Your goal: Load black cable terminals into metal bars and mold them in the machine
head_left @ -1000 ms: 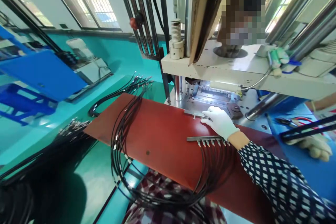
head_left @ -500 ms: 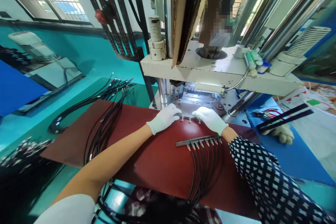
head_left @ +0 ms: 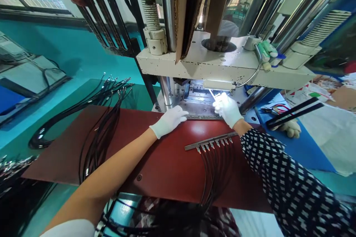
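Observation:
My left hand, in a white glove, has its fingers drawn together at the left end of a narrow metal bar. This bar lies along the front edge of the press bed. My right hand, also gloved, is closed on a thin whitish plastic strip that sticks up to the left from its fingers, in front of the lit mould. Nearer to me, a second metal bar lies on the red-brown board, with several black cables ending in metal terminals along it.
The press's cream plate spans above the mould, between steel columns. A bundle of black cables crosses the left of the red-brown board. Pliers, dark bars and a glove lie on the blue surface at right.
My right hand has lifted up and away from the front edge with the whitish strip, which both hands held low before. My left hand stays low near the bar. The view has shifted slightly.

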`<state>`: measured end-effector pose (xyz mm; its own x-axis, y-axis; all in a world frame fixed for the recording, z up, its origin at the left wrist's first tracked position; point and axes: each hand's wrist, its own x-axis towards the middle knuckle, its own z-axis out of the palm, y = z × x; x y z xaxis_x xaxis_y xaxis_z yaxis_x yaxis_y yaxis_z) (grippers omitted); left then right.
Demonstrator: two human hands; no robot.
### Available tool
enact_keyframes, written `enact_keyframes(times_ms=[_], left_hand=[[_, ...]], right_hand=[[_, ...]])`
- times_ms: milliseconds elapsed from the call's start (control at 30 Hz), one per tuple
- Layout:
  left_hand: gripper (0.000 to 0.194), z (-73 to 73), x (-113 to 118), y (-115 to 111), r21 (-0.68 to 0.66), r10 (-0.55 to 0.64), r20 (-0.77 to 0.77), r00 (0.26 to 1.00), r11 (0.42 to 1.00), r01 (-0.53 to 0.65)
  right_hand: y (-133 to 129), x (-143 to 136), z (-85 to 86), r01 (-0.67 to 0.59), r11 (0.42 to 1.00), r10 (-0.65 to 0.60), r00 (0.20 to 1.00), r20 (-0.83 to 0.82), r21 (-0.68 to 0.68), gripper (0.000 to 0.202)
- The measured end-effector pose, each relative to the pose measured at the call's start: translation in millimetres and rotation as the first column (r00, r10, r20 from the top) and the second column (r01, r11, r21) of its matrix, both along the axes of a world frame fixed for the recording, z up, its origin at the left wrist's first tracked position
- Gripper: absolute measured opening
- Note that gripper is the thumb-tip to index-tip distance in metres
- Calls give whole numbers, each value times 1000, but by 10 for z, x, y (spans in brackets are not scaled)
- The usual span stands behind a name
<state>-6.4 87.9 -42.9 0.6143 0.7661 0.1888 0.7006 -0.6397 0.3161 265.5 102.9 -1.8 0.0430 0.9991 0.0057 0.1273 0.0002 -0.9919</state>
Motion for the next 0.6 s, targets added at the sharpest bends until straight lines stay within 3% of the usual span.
enact_keyframes(times_ms=[167, 300, 467, 600], left_hand=[[35, 5, -14, -2, -1, -14, 0, 1000, 1000, 14], [37, 6, -23, -9, 9, -12, -21, 1000, 1000, 13], [40, 23, -17, -9, 16, -13, -55, 998, 1000, 14], [40, 41, -2, -14, 9, -15, -72, 997, 1000, 15]], right_hand=[[-334, 418, 227, 90, 996, -89, 978, 188, 5, 55], [-562, 611, 199, 59, 997, -79, 893, 443, 58, 29], [-562, 525, 36, -53, 994, -22, 773, 634, 99, 29], [-628, 314, 87, -202, 977, 83, 667, 741, 72, 34]])
